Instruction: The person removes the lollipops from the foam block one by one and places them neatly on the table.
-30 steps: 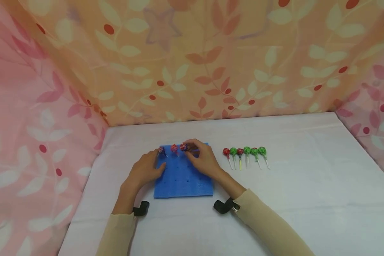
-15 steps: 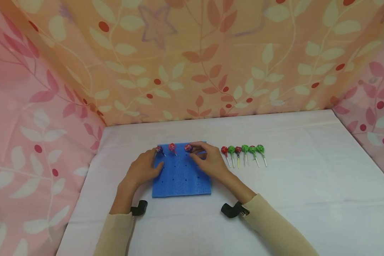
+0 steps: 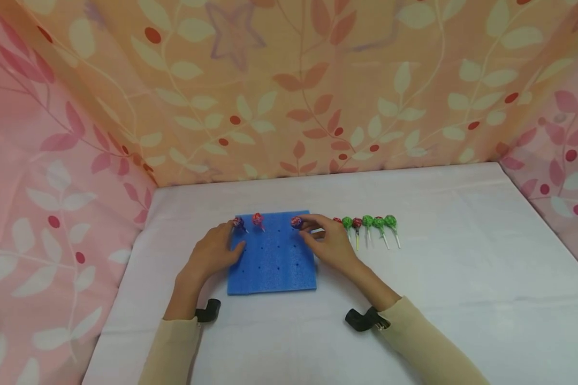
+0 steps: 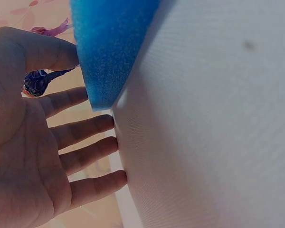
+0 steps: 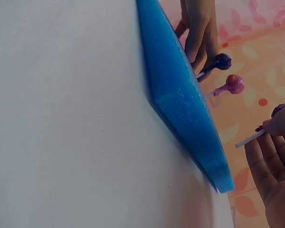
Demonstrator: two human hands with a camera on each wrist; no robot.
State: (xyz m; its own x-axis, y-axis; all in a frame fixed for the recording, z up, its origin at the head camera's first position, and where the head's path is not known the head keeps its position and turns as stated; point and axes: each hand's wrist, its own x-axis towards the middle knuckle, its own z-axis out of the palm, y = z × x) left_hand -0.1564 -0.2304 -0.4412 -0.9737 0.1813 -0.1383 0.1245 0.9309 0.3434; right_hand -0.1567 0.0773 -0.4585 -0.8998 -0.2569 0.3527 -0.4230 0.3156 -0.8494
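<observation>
A blue foam board (image 3: 270, 278) with small holes lies on the table. Two wrapped lollipops stand in its far edge: a dark purple one (image 3: 238, 222) at the corner and a pinkish-red one (image 3: 257, 219) beside it. My left hand (image 3: 213, 249) rests at the board's left edge, thumb on top and fingers extended, as the left wrist view (image 4: 28, 156) shows. Between thumb and fingers, my right hand (image 3: 331, 239) pinches a purple-and-red lollipop (image 3: 296, 222) over the far right part of the board. In the right wrist view its white stick (image 5: 251, 138) hangs free, its tip apart from the foam.
Right of the board, several lollipops lie in a row, among them a green one (image 3: 390, 221) and a dark red one (image 3: 357, 223); the right hand partly hides the nearest. White cloth covers the table (image 3: 462, 278). Patterned curtains (image 3: 318, 107) stand behind and at both sides.
My right hand has moved to the right along the board's far edge, carrying the pinched lollipop away from the pinkish-red one. The left hand stays on the board's left edge.
</observation>
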